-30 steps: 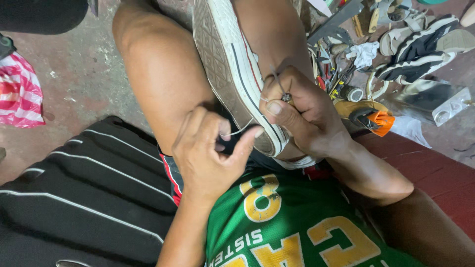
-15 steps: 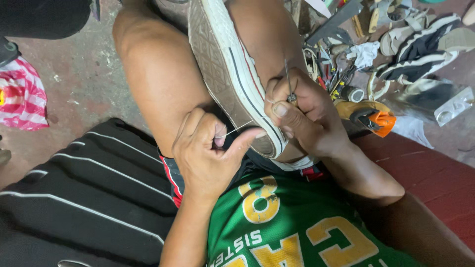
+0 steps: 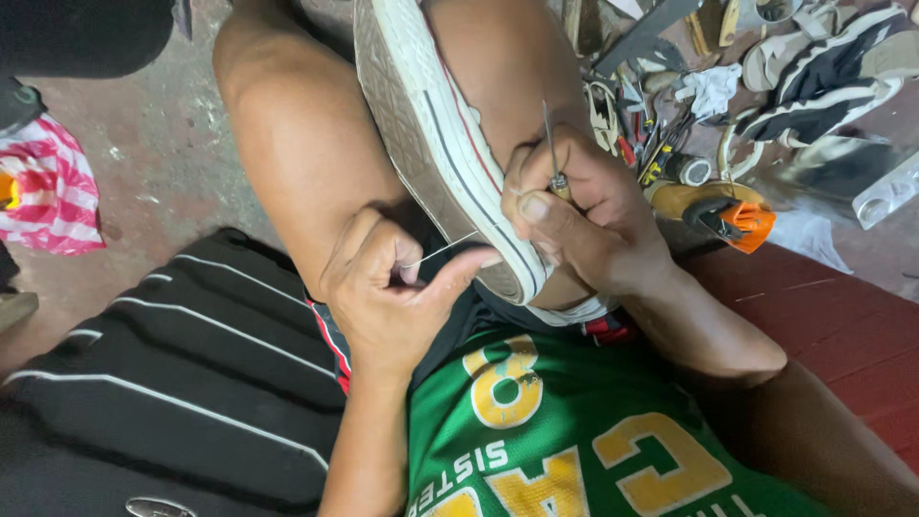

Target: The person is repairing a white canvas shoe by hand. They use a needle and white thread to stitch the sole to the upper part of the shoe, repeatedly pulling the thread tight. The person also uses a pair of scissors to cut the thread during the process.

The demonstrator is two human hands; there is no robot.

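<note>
Against the sneaker [image 3: 436, 144], which lies sole-up and tilted between the person's 2 bare knees, both hands are busy at its lower rim. Just right of the sneaker's white sidewall, the right hand [image 3: 574, 215] is closed tightly around the handle of a stitching awl [image 3: 550, 148], whose thin metal shaft now stands up above the fingers; half a second ago less of the shaft showed, and 1 second ago the tool sat lower in the fist, so the awl appears to have been drawn back out of the rubber. Just left of the sneaker's heel end, the left hand [image 3: 388, 287] is curled shut, pinching a pale thread [image 3: 440, 251] between thumb and fingers. That thread runs taut from the pinch to the sneaker's edge, and it looks longer and straighter than in the earlier views, which suggests a stitch being pulled snug along the sole seam. Beyond the sneaker, to its right, the floor holds a scatter of hand tools [image 3: 651, 144], an orange-capped bottle [image 3: 723, 211] and other worn shoes [image 3: 823, 67]. Well left of the sneaker lies a red-and-white striped cloth [image 3: 53, 191]. Whether the awl's tip still touches the sneaker is hidden by the fingers.
</note>
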